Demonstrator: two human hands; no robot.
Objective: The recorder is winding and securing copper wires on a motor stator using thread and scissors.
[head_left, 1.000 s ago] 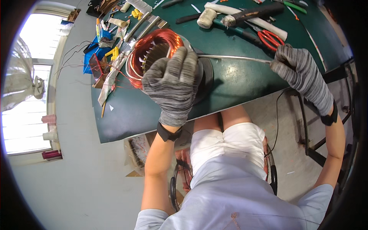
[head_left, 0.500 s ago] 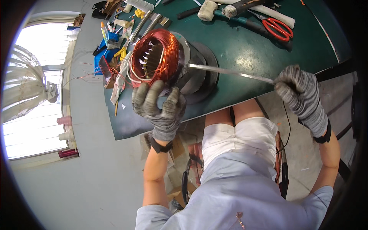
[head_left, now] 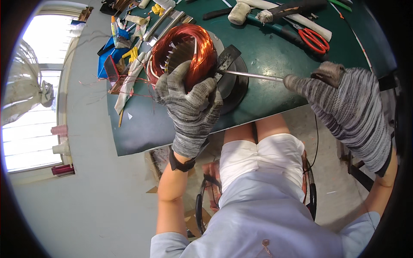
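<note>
red-handled scissors (head_left: pixel 312 40) | pale-headed mallet (head_left: pixel 239 14) | blue tray (head_left: pixel 103 63) | knotted curtain (head_left: pixel 26 86) | bright window (head_left: pixel 32 146)

Bright daylight enters from a window (head_left: pixel 35 142) between nine and ten o'clock, its panes blown out to white and its sheer curtain (head_left: pixel 26 79) glowing. The wall (head_left: pixel 94 189) at eight o'clock is evenly pale. Toward one o'clock, a milky glare lies on the dark green counter (head_left: pixel 148 135); near twelve, the copper coil (head_left: pixel 205 47) carries sharp orange highlights. The floor (head_left: pixel 333 163) near four o'clock is dimmer. Focus is fairly crisp around the middle (the knit stripes on the right hand (head_left: pixel 329 92) read clearly). Fisheye distortion bends the window frame, and black darkness rounds off every corner.
</note>
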